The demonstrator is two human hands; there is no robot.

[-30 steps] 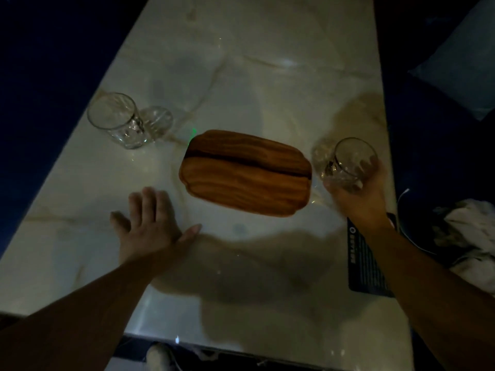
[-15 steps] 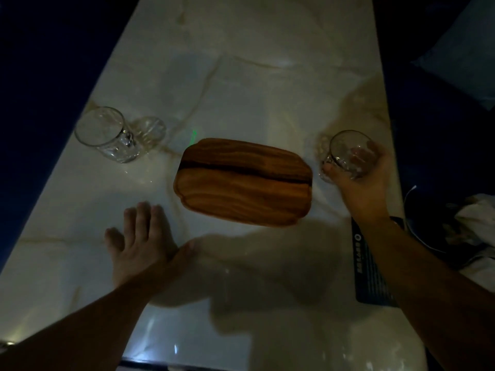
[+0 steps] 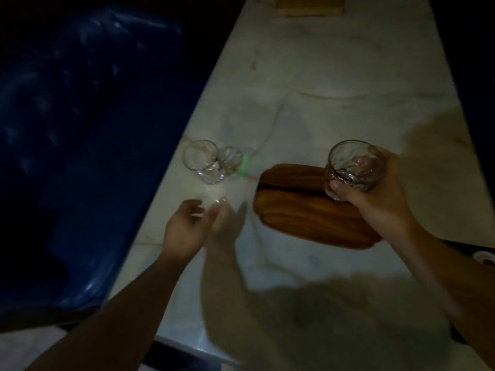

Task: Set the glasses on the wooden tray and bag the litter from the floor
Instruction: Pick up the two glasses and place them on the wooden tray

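A wooden tray [image 3: 302, 218] lies on the pale marble table [image 3: 334, 89]. My right hand [image 3: 380, 194] is shut on a clear glass [image 3: 351, 167], which it holds just above the tray's far right part. A second clear glass [image 3: 203, 163] stands on the table left of the tray, near the table's left edge. My left hand [image 3: 187, 228] hovers below that glass, blurred, with its fingers apart and nothing in it. No litter or bag shows.
A dark blue padded seat [image 3: 80, 156] runs along the table's left side. A wooden object [image 3: 308, 5] sits at the table's far end. A dark flat item [image 3: 479, 253] lies at the right edge. A green light spot [image 3: 243, 167] glows beside the tray.
My right hand has lifted its glass from the table and carried it left over the tray. My left hand has come off the table and moved toward the other glass. The view has swung left.
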